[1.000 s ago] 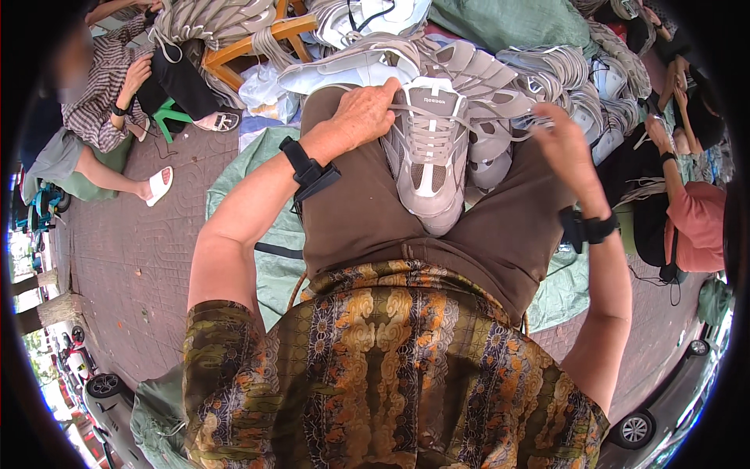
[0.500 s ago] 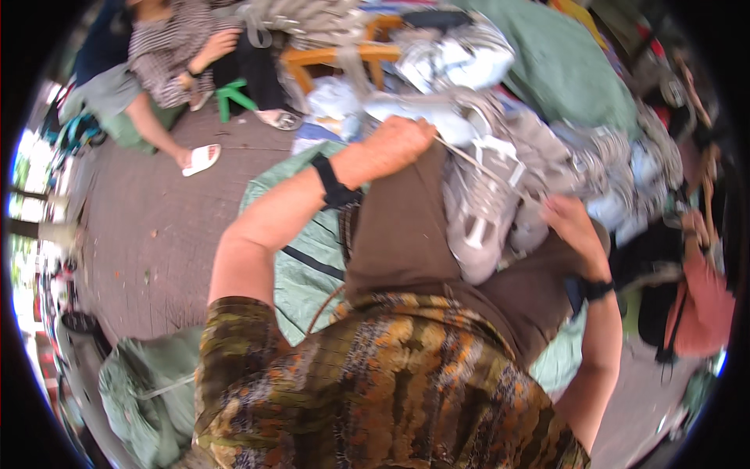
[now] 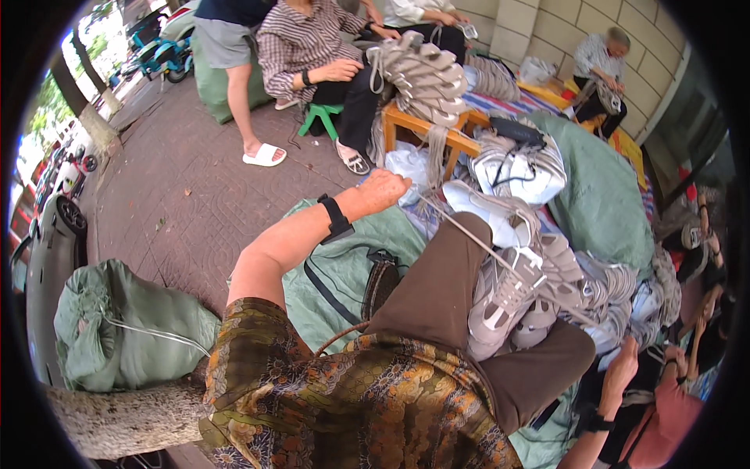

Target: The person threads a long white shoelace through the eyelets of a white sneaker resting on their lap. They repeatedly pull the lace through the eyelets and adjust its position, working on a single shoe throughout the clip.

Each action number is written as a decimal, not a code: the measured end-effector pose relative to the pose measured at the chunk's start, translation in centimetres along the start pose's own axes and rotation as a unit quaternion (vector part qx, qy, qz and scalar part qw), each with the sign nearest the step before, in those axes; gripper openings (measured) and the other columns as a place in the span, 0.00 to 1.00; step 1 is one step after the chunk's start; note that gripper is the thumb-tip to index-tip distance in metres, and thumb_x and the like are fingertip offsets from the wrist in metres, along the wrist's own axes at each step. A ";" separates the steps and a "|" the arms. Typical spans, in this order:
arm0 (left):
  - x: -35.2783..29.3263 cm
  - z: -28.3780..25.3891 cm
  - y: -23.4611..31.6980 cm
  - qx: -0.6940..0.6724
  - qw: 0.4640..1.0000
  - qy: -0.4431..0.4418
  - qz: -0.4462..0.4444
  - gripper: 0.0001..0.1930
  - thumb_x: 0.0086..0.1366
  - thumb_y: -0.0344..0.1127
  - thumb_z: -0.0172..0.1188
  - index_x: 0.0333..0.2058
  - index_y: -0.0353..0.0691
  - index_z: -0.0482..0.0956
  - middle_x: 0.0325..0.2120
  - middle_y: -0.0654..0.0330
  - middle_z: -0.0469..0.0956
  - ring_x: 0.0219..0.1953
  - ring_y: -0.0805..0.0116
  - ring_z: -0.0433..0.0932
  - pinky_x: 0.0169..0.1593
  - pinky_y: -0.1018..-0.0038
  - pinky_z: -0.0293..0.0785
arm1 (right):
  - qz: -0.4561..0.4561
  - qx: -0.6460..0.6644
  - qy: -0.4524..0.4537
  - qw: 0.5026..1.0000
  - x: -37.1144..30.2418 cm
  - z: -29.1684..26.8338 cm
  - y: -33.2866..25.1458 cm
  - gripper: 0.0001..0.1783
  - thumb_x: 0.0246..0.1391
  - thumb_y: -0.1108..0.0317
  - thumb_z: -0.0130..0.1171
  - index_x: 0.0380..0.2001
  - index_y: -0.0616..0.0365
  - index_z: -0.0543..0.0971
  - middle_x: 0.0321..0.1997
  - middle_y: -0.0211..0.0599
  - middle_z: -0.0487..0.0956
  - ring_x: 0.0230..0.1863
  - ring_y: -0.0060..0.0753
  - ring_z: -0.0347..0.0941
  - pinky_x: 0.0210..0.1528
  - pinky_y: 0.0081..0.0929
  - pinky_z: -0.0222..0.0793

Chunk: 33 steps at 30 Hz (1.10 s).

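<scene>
A grey-beige sneaker [image 3: 491,316] with white trim rests on my lap, beside a second, partly hidden one [image 3: 536,322]. A pale shoelace [image 3: 471,236] runs taut across the tongue and lacing of the first shoe, out to both sides. At its left end my left hand [image 3: 383,192] is closed on the lace, above the ground left of my knee. My right hand [image 3: 619,367], also closed, is far out to the right, where the lace's other end leads. The fingertips of that hand are partly hidden.
Heaped sneakers [image 3: 613,285] lie beyond my knees, next to a large green sack [image 3: 594,199]. An orange wooden stool [image 3: 422,133] carries stacked shoes. A tied green sack [image 3: 129,328] stands on the left. Several people sit nearby, one on a green stool [image 3: 323,117].
My hands have moved wide apart, the left outward to the left and the right outward to the right, drawing the lace across the shoe. The head view has also shifted.
</scene>
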<state>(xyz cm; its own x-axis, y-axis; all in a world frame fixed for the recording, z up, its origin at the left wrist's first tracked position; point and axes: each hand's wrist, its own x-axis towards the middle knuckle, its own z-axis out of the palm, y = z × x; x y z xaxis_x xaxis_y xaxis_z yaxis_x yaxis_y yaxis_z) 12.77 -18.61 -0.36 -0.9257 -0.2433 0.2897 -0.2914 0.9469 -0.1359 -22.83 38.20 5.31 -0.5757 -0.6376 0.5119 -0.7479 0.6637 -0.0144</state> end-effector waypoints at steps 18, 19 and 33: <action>-6.9 1.2 -3.2 0.020 0.993 -0.081 -0.079 0.06 0.50 0.27 0.53 0.28 0.36 0.78 0.29 0.49 0.79 0.35 0.51 0.79 0.38 0.60 0.75 | 0.054 -0.204 -0.131 0.969 -6.2 -2.7 6.4 0.08 0.55 0.73 0.46 0.25 0.65 0.71 0.27 0.51 0.73 0.33 0.55 0.72 0.35 0.46 0.67; -7.3 1.6 -3.4 0.030 0.994 -0.071 -0.080 0.06 0.51 0.28 0.53 0.26 0.36 0.79 0.29 0.49 0.79 0.34 0.52 0.80 0.38 0.61 0.76 | 0.060 -0.201 -0.159 0.965 -6.7 -2.8 6.8 0.08 0.55 0.73 0.47 0.25 0.64 0.71 0.26 0.51 0.74 0.32 0.55 0.72 0.35 0.46 0.67; -10.0 7.1 -8.5 0.036 0.991 -0.079 -0.101 0.06 0.49 0.23 0.52 0.26 0.35 0.77 0.25 0.44 0.78 0.32 0.46 0.79 0.37 0.56 0.75 | 0.186 0.276 0.015 0.943 -3.4 -3.1 -6.8 0.08 0.53 0.77 0.50 0.36 0.65 0.76 0.21 0.30 0.70 0.24 0.14 0.62 0.27 0.19 0.63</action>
<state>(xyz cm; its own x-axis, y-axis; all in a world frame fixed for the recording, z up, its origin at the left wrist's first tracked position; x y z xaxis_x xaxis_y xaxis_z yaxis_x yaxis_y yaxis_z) 22.75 -25.75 -8.83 -0.8712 -0.4618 0.1665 -0.4859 0.8596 -0.1582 -14.79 37.06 6.38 -0.8288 -0.3832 0.4076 -0.5588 0.5296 -0.6382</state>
